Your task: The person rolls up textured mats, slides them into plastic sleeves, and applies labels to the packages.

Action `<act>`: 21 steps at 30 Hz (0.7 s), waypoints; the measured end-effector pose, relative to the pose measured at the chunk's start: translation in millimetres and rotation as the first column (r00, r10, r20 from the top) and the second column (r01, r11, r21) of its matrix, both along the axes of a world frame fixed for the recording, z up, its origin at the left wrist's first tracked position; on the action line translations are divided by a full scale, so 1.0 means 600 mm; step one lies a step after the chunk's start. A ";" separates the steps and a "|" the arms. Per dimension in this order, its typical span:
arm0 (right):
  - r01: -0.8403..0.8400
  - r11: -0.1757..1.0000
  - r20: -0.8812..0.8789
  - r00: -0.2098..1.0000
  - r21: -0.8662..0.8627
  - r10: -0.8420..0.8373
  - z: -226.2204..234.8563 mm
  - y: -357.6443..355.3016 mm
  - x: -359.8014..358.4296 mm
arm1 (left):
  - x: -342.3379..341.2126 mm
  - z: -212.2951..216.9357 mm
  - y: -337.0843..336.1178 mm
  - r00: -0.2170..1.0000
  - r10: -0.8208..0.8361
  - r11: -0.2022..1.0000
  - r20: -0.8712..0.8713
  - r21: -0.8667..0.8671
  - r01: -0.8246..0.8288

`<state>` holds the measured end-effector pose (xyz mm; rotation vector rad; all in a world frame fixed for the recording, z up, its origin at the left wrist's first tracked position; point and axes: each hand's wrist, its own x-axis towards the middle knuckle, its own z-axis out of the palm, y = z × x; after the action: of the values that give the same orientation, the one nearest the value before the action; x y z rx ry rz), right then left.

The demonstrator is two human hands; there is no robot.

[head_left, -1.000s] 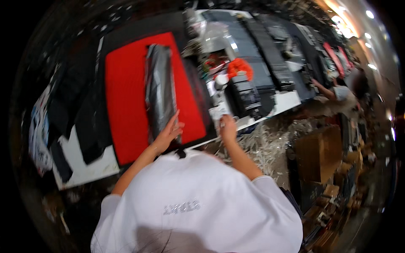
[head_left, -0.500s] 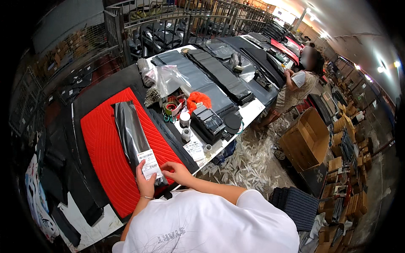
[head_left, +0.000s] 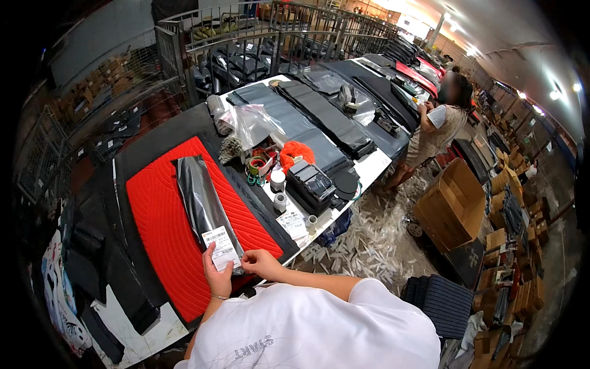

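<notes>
A long black plastic mailing bag (head_left: 200, 190) lies on a red quilted mat (head_left: 157, 212), its near end towards me. Over that near end is a white printed shipping label (head_left: 222, 247). My left hand (head_left: 218, 275) is closed on the label's left and lower edge, thumb across its bottom corner. At the label's lower right edge, my right hand (head_left: 263, 264) has its fingertips pinched together. What the right fingers grip is too small to make out.
Rolls of tape (head_left: 255, 163), an orange-red bundle (head_left: 296, 154), white bottles (head_left: 278, 181) and a black label printer (head_left: 310, 183) stand beyond the mat. Grey plastic bags (head_left: 289, 123) cover the table further off. A co-worker (head_left: 444, 120) stands at its right side, near a cardboard box (head_left: 450, 206).
The view has shifted slightly, so the scene sits a little lower and further right. My right fingertips have come in to the label's edge; the left hand still holds it.
</notes>
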<state>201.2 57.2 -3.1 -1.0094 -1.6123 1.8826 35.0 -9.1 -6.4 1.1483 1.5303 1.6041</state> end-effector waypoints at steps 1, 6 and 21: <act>0.006 1.000 -0.001 1.000 0.011 -0.006 0.000 0.000 -0.001 | 0.003 0.005 -0.001 0.997 0.014 1.000 -0.073 0.013 -0.013; 0.031 0.998 -0.014 0.999 0.055 -0.030 -0.009 0.000 -0.009 | -0.008 -0.006 -0.009 0.935 -0.074 0.997 -0.346 -0.041 0.064; -0.114 0.878 0.282 0.959 0.465 -0.024 0.025 0.020 0.005 | -0.022 -0.058 0.008 0.870 -0.081 0.950 0.487 -0.225 0.215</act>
<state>204.2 69.4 11.9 -1.0495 -2.1418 1.2934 21.6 -4.0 -41.1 0.6399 1.2517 1.3836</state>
